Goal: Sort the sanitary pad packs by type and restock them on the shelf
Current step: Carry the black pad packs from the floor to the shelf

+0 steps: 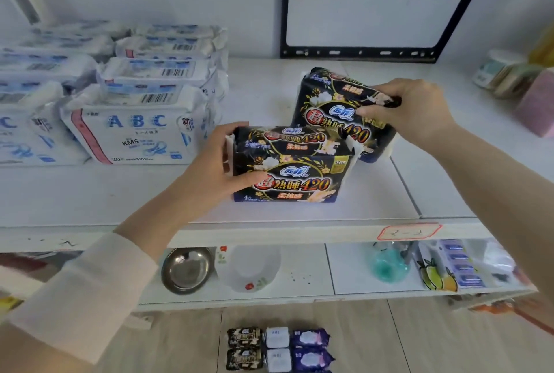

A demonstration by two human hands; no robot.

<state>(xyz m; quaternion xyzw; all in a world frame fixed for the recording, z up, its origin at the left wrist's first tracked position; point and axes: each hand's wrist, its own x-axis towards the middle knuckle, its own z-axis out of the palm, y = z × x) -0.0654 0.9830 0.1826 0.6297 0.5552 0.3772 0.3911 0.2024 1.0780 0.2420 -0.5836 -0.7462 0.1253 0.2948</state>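
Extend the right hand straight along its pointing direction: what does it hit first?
The right hand grips the rear black pack. Beyond it, leftward, the white ABC packs look first; depth is unclear.

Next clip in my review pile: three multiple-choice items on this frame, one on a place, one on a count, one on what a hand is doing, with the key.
1. Where is the stack of white ABC packs? A. On the upper shelf, left of the black packs. B. On the lower shelf. C. On the floor.
2. How many loose packs lie on the floor? A. Four. B. Six. C. Nine.
3. What is the right hand doing? A. Hanging free. B. Lying flat on the shelf. C. Gripping the rear black pack.
Key: 1 A, they are stacked at the shelf's left end; 2 B, two rows of three, black, white, purple; 3 C, its fingers curl round that pack's end, while the left hand grips the front black pack.
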